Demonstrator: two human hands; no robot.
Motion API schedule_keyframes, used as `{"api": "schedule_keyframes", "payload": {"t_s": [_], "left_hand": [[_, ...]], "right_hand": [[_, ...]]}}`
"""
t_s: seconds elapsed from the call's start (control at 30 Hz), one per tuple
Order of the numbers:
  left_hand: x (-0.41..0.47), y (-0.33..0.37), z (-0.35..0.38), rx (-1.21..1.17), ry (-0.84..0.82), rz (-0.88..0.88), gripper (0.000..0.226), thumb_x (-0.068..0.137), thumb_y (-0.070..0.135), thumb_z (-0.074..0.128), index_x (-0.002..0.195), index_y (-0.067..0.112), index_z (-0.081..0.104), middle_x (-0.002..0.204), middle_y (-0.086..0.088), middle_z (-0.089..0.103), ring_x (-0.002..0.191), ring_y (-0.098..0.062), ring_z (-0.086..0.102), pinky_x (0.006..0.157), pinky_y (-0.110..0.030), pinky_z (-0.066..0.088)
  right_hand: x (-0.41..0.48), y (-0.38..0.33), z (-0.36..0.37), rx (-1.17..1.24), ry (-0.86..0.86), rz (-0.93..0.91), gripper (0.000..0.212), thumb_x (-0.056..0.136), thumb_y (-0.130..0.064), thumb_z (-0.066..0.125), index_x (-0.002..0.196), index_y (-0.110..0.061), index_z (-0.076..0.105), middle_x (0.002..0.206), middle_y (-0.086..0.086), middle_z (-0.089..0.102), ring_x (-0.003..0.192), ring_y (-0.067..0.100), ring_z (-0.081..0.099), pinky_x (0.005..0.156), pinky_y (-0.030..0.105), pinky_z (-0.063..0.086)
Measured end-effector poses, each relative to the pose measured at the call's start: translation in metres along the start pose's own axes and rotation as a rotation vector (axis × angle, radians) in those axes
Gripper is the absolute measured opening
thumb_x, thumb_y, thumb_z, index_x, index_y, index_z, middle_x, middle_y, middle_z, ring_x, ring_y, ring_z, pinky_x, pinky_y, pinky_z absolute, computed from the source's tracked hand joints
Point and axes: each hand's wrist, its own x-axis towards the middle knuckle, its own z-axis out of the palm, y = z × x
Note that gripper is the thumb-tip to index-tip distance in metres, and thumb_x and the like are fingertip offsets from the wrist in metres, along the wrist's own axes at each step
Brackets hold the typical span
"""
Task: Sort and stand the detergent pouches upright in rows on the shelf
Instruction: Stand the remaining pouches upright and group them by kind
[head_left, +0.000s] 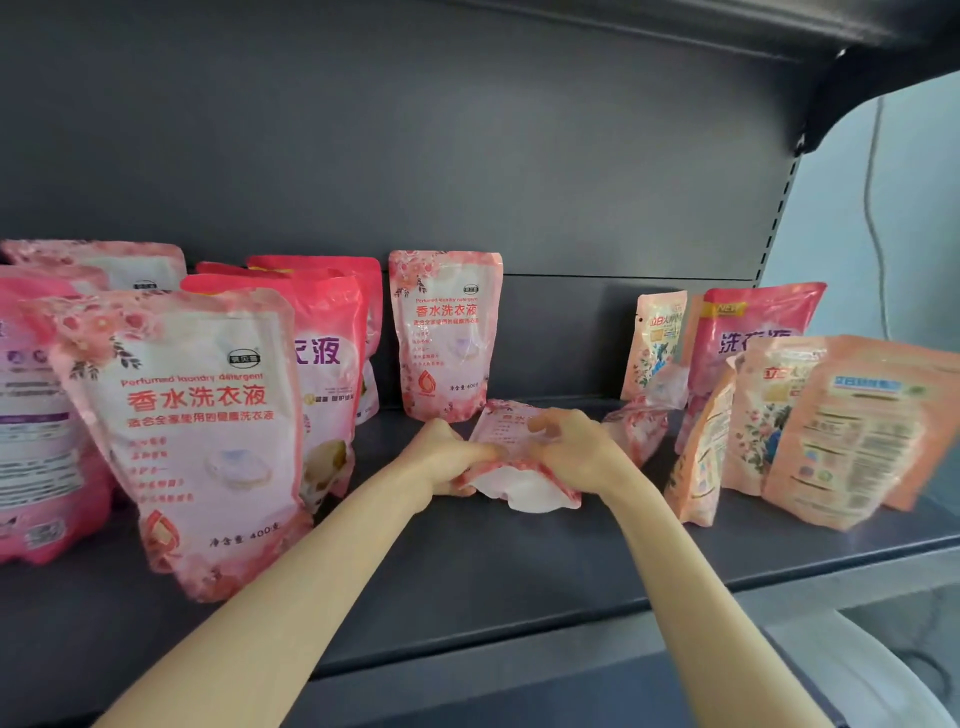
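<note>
Dark grey shelf (519, 582). L side: big pale pink floral pouch (192, 431) upright at front, red-pink pouches (322, 364) upright just behind it, magenta pouch (36, 415) at far L edge. Centre rear: smaller pale pink pouch (447, 338) stands alone. In front of it a flat pink pouch (514, 462) lies down, white base toward front edge. Just R of that, a second lying pouch (636, 428). R side: peach pouches (852, 431) upright in a cluster, w/ a red pouch (748, 338) + small peach pouch (657, 343) behind.

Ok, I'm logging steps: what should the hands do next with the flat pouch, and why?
Probably tip the flat pouch up onto its white base: the left hand and right hand grip it lying down, and a matching upright pouch stands behind it.
</note>
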Motion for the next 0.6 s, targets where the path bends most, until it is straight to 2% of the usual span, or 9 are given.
{"api": "schedule_keyframes", "payload": {"t_s": [0.07, 0.13, 0.23, 0.3, 0.37, 0.43, 0.5, 0.57, 0.6], "left_hand": [[-0.008, 0.0, -0.002, -0.066, -0.032, -0.031, 0.022, 0.071, 0.017, 0.08, 0.076, 0.004, 0.063, 0.051, 0.002, 0.06, 0.052, -0.01, 0.058, 0.048, -0.021, 0.046], [-0.015, 0.0, -0.005, -0.117, -0.077, -0.068, 0.03, 0.07, 0.018, 0.08, 0.09, 0.002, 0.064, 0.056, 0.0, 0.061, 0.048, -0.009, 0.055, 0.043, -0.018, 0.041], [-0.03, -0.001, -0.008, -0.139, -0.168, -0.072, 0.023, 0.069, 0.018, 0.08, 0.075, 0.004, 0.064, 0.053, -0.004, 0.05, 0.047, -0.012, 0.045, 0.041, -0.022, 0.034], [-0.041, -0.002, -0.011, -0.166, -0.209, -0.054, 0.015, 0.072, 0.012, 0.077, 0.07, 0.003, 0.066, 0.06, -0.007, 0.059, 0.052, -0.014, 0.055, 0.047, -0.023, 0.043], [-0.05, -0.003, -0.013, -0.212, -0.223, -0.013, 0.005, 0.079, 0.003, 0.069, 0.08, 0.006, 0.065, 0.069, -0.005, 0.068, 0.059, -0.013, 0.065, 0.05, -0.023, 0.049], [-0.061, -0.004, -0.014, -0.234, -0.211, 0.024, 0.024, 0.081, 0.001, 0.065, 0.103, 0.009, 0.059, 0.09, -0.008, 0.072, 0.079, -0.018, 0.069, 0.059, -0.027, 0.053], [-0.07, -0.005, -0.015, -0.234, -0.2, 0.074, 0.036, 0.082, -0.001, 0.063, 0.114, 0.012, 0.056, 0.109, -0.011, 0.069, 0.099, -0.027, 0.067, 0.078, -0.038, 0.053], [-0.08, -0.005, -0.016, -0.234, -0.195, 0.121, 0.04, 0.082, -0.003, 0.062, 0.117, 0.016, 0.057, 0.11, -0.009, 0.069, 0.103, -0.026, 0.066, 0.089, -0.042, 0.05], [-0.084, -0.006, -0.016, -0.237, -0.195, 0.147, 0.042, 0.082, -0.004, 0.062, 0.117, 0.017, 0.058, 0.109, -0.007, 0.07, 0.101, -0.024, 0.067, 0.09, -0.04, 0.052]], "right_hand": [[-0.009, 0.0, -0.001, 0.04, 0.016, 0.015, 0.047, 0.089, -0.023, 0.062, 0.133, -0.011, 0.05, 0.134, 0.008, 0.054, 0.118, 0.024, 0.053, 0.085, 0.023, 0.04], [-0.016, 0.001, -0.001, 0.107, 0.025, 0.043, 0.053, 0.084, -0.026, 0.068, 0.13, -0.006, 0.052, 0.133, 0.011, 0.054, 0.118, 0.025, 0.053, 0.091, 0.029, 0.044], [-0.028, 0.0, 0.002, 0.158, 0.066, 0.08, 0.051, 0.083, -0.024, 0.071, 0.121, 0.005, 0.054, 0.121, 0.017, 0.06, 0.113, 0.03, 0.056, 0.093, 0.036, 0.046], [-0.035, 0.002, 0.005, 0.22, 0.06, 0.101, 0.047, 0.082, -0.021, 0.072, 0.119, 0.001, 0.055, 0.106, 0.008, 0.062, 0.106, 0.026, 0.059, 0.091, 0.035, 0.048], [-0.041, 0.006, 0.008, 0.347, 0.003, 0.11, 0.04, 0.08, -0.019, 0.074, 0.114, -0.006, 0.056, 0.095, -0.002, 0.06, 0.097, 0.019, 0.06, 0.084, 0.031, 0.051], [-0.043, 0.009, 0.012, 0.492, -0.049, 0.129, 0.043, 0.076, -0.02, 0.078, 0.11, -0.005, 0.055, 0.1, -0.003, 0.064, 0.096, 0.015, 0.061, 0.079, 0.026, 0.051], [-0.043, 0.014, 0.016, 0.605, -0.033, 0.158, 0.051, 0.073, -0.018, 0.081, 0.112, -0.001, 0.053, 0.109, 0.003, 0.065, 0.102, 0.019, 0.062, 0.084, 0.03, 0.053], [-0.044, 0.014, 0.016, 0.753, -0.015, 0.18, 0.044, 0.073, -0.013, 0.081, 0.101, -0.005, 0.047, 0.102, 0.005, 0.063, 0.102, 0.023, 0.063, 0.088, 0.037, 0.053], [-0.045, 0.013, 0.015, 0.868, -0.04, 0.184, 0.039, 0.073, -0.01, 0.079, 0.098, -0.002, 0.05, 0.102, 0.009, 0.065, 0.1, 0.025, 0.065, 0.086, 0.037, 0.054]]}}
